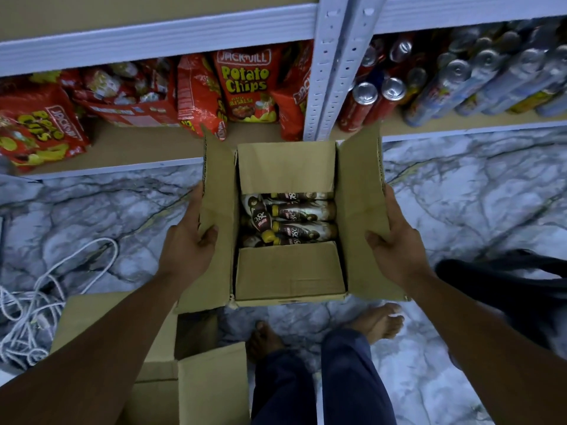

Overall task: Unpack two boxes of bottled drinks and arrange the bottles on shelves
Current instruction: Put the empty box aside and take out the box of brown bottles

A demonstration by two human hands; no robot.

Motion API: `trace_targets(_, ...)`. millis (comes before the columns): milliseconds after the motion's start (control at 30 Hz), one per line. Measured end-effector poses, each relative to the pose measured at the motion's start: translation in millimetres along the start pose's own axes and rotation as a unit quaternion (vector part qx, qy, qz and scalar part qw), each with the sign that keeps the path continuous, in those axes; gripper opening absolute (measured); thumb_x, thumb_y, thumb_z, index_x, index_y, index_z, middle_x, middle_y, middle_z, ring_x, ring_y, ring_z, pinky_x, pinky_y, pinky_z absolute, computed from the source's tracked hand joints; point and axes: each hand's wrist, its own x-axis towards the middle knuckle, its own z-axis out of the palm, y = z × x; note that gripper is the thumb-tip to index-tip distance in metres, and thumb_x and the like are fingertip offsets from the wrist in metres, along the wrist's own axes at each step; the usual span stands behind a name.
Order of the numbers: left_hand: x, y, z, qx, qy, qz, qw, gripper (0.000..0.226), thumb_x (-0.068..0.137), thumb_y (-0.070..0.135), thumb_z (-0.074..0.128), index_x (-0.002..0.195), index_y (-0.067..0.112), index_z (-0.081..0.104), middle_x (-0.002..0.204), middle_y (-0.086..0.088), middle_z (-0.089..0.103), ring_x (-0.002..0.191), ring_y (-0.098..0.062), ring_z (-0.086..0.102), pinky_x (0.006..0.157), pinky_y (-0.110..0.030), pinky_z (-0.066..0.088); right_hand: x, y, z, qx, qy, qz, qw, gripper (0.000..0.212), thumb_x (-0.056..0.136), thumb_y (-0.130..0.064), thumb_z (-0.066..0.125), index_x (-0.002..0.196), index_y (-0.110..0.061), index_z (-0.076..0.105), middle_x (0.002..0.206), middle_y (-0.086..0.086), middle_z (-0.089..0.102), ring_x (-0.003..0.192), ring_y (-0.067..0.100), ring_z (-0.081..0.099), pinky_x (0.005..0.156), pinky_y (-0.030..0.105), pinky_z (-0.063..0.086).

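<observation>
Marble floor [460, 185], gripped box [288, 277] — white shelves [153, 35]

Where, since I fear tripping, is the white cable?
In the head view, the white cable lies coiled on the marble floor at lower left, beside the second cardboard box.

Two cardboard boxes: open box [291, 271] in the middle, second box [122, 332] near left. Bottles [302, 210] in the open box: at least four show, the rest are under flaps. Two hands: left hand [187, 250], right hand [395, 250]. Two bare feet [380, 323]. Red chip bags [245, 87] far left: at least five. Cans [365, 93] far right: too crowded to count. One white cable [40, 302]. One dark bag [506, 286].
</observation>
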Motion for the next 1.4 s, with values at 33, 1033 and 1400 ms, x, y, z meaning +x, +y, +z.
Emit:
trace_targets(33,1,6,2,0.003,-0.013,0.003,1.0,0.086,0.102,0.02,0.059,0.162,0.04,0.002,0.11,-0.031,0.069,0.066,-0.04,0.064,0.059,-0.045,0.056,-4,7,-6,0.01,0.004,0.008,1.0,0.094,0.098,-0.017,0.062,0.158,-0.053,0.0,0.113,0.014,0.073,0.087,0.036,0.067,0.075,0.043,0.057)
trace_targets(1033,92,467,136,0.114,-0.24,0.336,0.904,0.09,0.1,0.015,0.062,0.157,0.057,0.007,0.057,-0.011,0.047,0.041,-0.013,0.037,0.047,-0.029,0.038,-79,203,-238,0.276,0.263,0.219,0.898,0.09,0.098,-0.004,0.058,0.161,-0.042,0.008,0.101,0.0,0.064,0.077,0.024,0.065,0.07,0.048,0.059)
trace_targets(1400,130,553,224,0.172,-0.305,0.416,0.839,0.092,0.101,0.02,0.059,0.149,0.07,-0.001,0.114,-0.017,0.063,0.084,-0.039,0.067,0.083,-0.054,0.057,-65,235,-243,0.301,0.34,0.32,0.831,0.092,0.097,-0.005,0.057,0.16,-0.046,0.005,0.103,0.013,0.07,0.077,0.035,0.067,0.061,0.046,0.056)
